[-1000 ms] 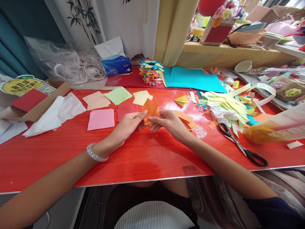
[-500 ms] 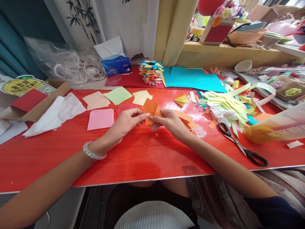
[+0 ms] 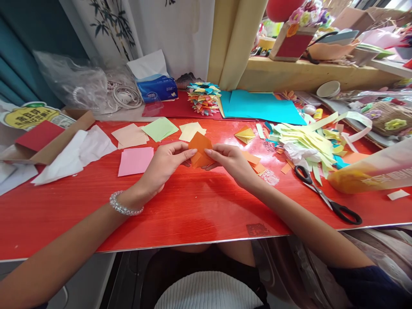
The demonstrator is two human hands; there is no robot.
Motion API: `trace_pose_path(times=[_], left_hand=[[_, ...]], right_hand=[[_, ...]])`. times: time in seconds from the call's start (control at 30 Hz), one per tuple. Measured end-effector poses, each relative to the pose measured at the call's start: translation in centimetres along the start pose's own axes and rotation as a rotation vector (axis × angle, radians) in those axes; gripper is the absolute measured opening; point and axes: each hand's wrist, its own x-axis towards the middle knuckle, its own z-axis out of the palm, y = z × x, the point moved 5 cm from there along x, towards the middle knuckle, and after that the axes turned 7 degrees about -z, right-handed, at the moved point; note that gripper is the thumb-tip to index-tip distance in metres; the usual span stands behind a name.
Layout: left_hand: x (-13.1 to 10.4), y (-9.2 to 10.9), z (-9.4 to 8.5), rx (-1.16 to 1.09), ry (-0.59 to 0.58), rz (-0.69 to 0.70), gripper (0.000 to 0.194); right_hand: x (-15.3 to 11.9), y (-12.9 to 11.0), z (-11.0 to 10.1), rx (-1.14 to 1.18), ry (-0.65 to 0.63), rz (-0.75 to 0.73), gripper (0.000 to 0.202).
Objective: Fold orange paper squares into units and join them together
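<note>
A folded piece of orange origami paper point(image 3: 201, 151) is held up over the red table between both hands. My left hand point(image 3: 170, 165) pinches its left edge, thumb in front. On the opposite edge, my right hand point(image 3: 228, 162) grips it the same way. Creases and flaps show across the paper's face. Beside my left hand lies a stack of pink squares point(image 3: 135, 162). Orange paper pieces point(image 3: 252, 159) lie partly hidden behind my right hand. A small folded yellow and orange piece point(image 3: 245, 134) rests farther back on the right.
Green point(image 3: 160, 129), peach and cream paper squares lie behind the hands. Black-handled scissors point(image 3: 326, 195) lie at the right, near pale paper strips point(image 3: 305, 143). A colourful folded-paper stack point(image 3: 204, 98), blue sheets point(image 3: 264, 107) and a tissue pack point(image 3: 157, 88) stand at the back.
The orange paper has turned and its raised flaps now look flatter. Both hands have shifted slightly, with their grip now at its left and right edges.
</note>
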Motion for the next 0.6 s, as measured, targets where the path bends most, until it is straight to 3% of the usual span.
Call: trace_pose_path(times=[0.17, 0.33, 0.47, 0.6], left_hand=[[-0.21, 0.07, 0.22, 0.002, -0.008, -0.004, 0.021], [-0.26, 0.22, -0.04, -0.015, 0.031, 0.009, 0.022], [-0.29, 0.2, -0.04, -0.063, 0.043, -0.012, 0.024], [-0.38, 0.31, 0.03, -0.104, 0.057, -0.014, 0.023]], right_hand=[[-0.05, -0.46, -0.44, -0.133, 0.027, -0.033, 0.028], [-0.01, -0.46, -0.59, -0.031, 0.057, -0.034, 0.014], [0.04, -0.18, -0.87, 0.016, 0.095, -0.011, 0.027], [0.06, -0.26, -0.97, 0.04, 0.084, -0.033, 0.028]])
